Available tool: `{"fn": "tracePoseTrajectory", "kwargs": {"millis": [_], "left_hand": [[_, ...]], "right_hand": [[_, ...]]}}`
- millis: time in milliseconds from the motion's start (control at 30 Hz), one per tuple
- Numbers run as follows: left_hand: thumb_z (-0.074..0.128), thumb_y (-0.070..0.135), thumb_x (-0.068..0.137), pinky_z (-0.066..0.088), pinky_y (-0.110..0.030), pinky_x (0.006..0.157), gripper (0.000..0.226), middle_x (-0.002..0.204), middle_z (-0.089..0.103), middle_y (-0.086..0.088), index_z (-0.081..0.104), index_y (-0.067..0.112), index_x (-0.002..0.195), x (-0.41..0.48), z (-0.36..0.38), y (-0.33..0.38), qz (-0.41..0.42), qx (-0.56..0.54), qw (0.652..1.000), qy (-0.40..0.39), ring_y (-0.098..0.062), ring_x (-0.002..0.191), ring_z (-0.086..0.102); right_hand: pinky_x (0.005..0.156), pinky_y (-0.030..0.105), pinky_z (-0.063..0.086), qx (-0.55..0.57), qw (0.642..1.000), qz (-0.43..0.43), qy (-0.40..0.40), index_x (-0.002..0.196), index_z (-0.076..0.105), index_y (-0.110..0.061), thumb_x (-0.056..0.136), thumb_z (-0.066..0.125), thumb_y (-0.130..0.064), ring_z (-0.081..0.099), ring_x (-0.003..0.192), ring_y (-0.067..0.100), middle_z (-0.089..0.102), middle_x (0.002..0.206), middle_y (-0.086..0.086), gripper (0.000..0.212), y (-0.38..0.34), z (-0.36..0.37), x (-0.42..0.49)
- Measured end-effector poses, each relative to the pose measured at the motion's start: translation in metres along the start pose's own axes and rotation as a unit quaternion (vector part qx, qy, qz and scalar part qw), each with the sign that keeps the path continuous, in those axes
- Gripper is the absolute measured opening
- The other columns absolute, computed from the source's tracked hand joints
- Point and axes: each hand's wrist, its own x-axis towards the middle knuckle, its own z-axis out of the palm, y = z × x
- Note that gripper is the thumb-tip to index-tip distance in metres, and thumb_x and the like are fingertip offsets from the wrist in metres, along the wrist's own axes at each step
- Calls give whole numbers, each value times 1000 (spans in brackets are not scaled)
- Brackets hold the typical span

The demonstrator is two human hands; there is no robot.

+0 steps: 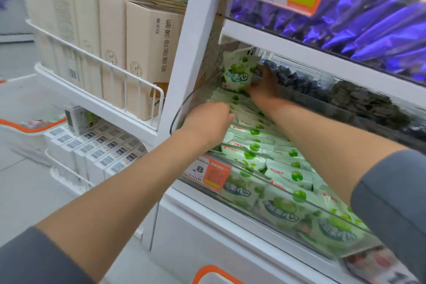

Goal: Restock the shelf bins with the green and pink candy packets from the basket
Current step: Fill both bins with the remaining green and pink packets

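- Centre of the frame: our right hand [261, 84] grips one green-and-white plastic candy packet [238, 71], held upright at the back of the clear plastic shelf bin [176, 115].
- Just below and to the left: our left hand [208, 117] lays curled fingers on the row of green packets [253, 145] filed in that bin. We cannot tell whether it pinches one.
- Step in hand, as we judge it: seating the packet behind the row.
- Next move calls for a gap at the back, then sliding the packet down and letting go.
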Motion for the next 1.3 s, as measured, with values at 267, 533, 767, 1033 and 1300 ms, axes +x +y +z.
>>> {"fn": "tracePoseTrajectory", "kwargs": {"millis": [267, 533, 767, 1033, 1300], "left_hand": [[36, 28, 105, 40, -34, 60, 34, 73, 55, -7, 51, 11, 80, 1, 2, -1, 17, 14, 1000, 8, -27, 70, 55], [36, 29, 105, 38, -33, 60, 33, 75, 57, -6, 54, 11, 83, 0, 1, 1, 14, 22, 1000, 15, -26, 70, 56], [36, 29, 105, 38, -33, 60, 33, 76, 57, -7, 55, 10, 86, -1, 0, 2, 10, 20, 1000, 6, -26, 70, 55], [48, 27, 99, 54, -43, 78, 25, 106, 67, -6, 64, 13, 112, -20, -16, 22, -13, -35, 991, 129, -26, 96, 62], [52, 24, 88, 48, -35, 67, 8, 84, 63, 2, 59, 22, 85, -122, -7, 118, -69, -93, 992, 56, -24, 80, 58]], "right_hand": [[86, 18, 40, -37, 998, 22, 36, 138, 43, -16, 90, 62, -10, 57, 115, 17, 54, 137, 5, 51, 12, 11, -2], [95, 34, 49, -37, 998, -3, 58, 132, 50, -13, 92, 63, -23, 62, 107, 23, 60, 129, 6, 43, 12, 11, -4], [95, 28, 46, -53, 997, 21, 48, 140, 42, -15, 93, 60, -20, 58, 117, 24, 57, 134, 6, 51, 11, 0, -12], [72, 28, 46, -80, 996, -46, 0, 117, 60, -16, 90, 61, -19, 56, 81, 14, 60, 90, -3, 28, -6, -52, -71], [66, 29, 45, -121, 964, -238, -15, 91, 69, -14, 86, 59, -12, 46, 68, 7, 60, 80, -6, 10, -6, -144, -220]]}}
